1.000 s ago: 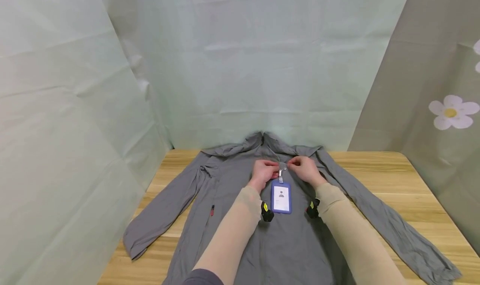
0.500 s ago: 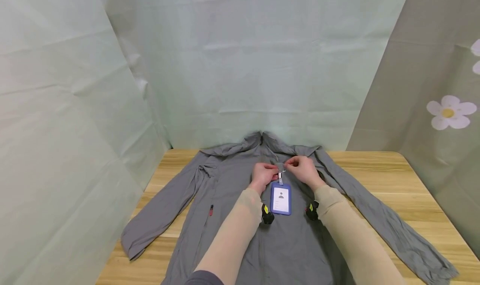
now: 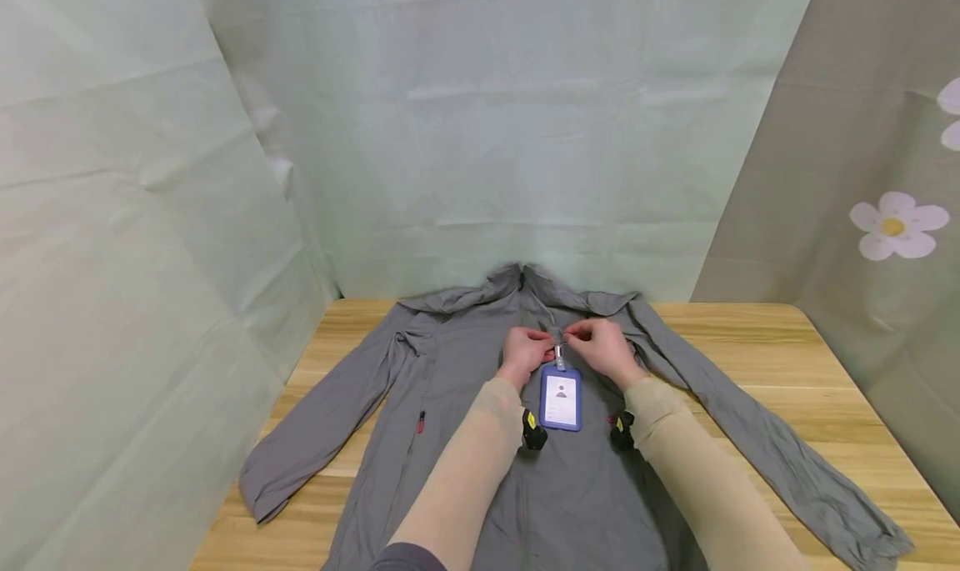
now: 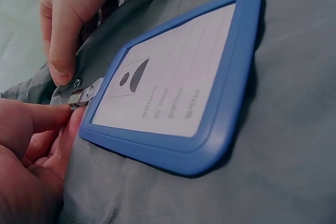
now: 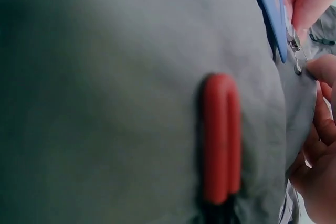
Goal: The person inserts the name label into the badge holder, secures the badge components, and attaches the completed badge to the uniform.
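A grey jacket (image 3: pixel 465 363) lies spread on the table, collar toward the back. On its upper chest is a blue-framed ID badge holder (image 3: pixel 561 400), holding a white card with a person icon. My left hand (image 3: pixel 523 350) pinches the metal badge clip (image 4: pixel 79 98) at the holder's top between thumb and finger. From the clip a thin safety pin (image 5: pixel 297 59) sticks out, its wire standing away from its bar. Close to the pin's end, my right hand (image 3: pixel 603 348) pinches jacket cloth, thumb above and the other fingers partly hidden beneath.
Bare wooden tabletop (image 3: pixel 757 354) shows either side of the jacket, whose sleeves spread outward. A red zipper pull (image 5: pixel 220 140) lies on the cloth below the right hand, another red pull (image 3: pixel 421 421) on the left front. A pale curtain (image 3: pixel 525 137) hangs behind the table.
My right hand has moved left and slightly down, closing in on the clip and pin. The left hand keeps its pinch, and the badge stays nearly in place.
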Action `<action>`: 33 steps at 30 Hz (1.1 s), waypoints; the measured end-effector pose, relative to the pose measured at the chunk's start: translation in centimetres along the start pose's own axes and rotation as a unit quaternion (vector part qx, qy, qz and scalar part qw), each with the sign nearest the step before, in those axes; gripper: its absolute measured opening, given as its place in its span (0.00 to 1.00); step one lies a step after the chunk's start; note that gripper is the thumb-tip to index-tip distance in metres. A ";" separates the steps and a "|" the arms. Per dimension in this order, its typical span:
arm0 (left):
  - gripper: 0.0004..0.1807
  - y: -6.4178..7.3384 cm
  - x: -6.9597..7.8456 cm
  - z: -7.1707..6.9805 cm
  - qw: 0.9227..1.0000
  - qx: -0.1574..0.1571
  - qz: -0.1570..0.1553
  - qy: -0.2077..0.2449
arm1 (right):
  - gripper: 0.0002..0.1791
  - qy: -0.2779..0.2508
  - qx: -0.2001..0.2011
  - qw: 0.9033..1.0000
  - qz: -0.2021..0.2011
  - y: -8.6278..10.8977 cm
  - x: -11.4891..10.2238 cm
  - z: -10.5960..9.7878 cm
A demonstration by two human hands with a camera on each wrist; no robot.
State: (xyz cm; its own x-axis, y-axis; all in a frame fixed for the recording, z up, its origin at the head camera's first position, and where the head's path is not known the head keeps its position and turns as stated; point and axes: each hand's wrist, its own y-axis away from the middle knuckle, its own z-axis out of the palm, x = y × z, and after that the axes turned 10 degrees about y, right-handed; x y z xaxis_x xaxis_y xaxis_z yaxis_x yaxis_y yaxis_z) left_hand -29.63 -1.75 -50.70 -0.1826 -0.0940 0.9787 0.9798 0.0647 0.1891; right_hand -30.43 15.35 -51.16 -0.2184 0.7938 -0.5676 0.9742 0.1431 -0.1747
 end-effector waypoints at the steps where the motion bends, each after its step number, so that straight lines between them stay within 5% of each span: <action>1: 0.06 0.0 0.0 0.0 1.000 0.000 -0.001 -0.004 | 0.09 0.001 0.001 1.000 -0.004 0.0 0.0 0.0; 27: 0.05 0.1 -0.2 0.1 1.000 0.002 0.009 -0.027 | 0.07 0.062 0.021 0.991 -0.113 0.4 -0.1 0.3; 33: 0.05 0.1 -0.1 0.2 1.000 0.005 0.011 -0.021 | 0.07 0.045 0.003 0.995 -0.091 0.3 0.0 0.2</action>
State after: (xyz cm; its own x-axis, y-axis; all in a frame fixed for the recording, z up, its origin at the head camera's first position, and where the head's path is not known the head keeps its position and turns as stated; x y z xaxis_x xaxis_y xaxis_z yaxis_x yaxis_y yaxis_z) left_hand -29.50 -1.53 -50.78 -0.1651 -0.0502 0.9850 0.9828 0.0757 0.1686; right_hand -30.12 15.25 -51.40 -0.3843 0.8050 -0.4520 0.9187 0.2850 -0.2734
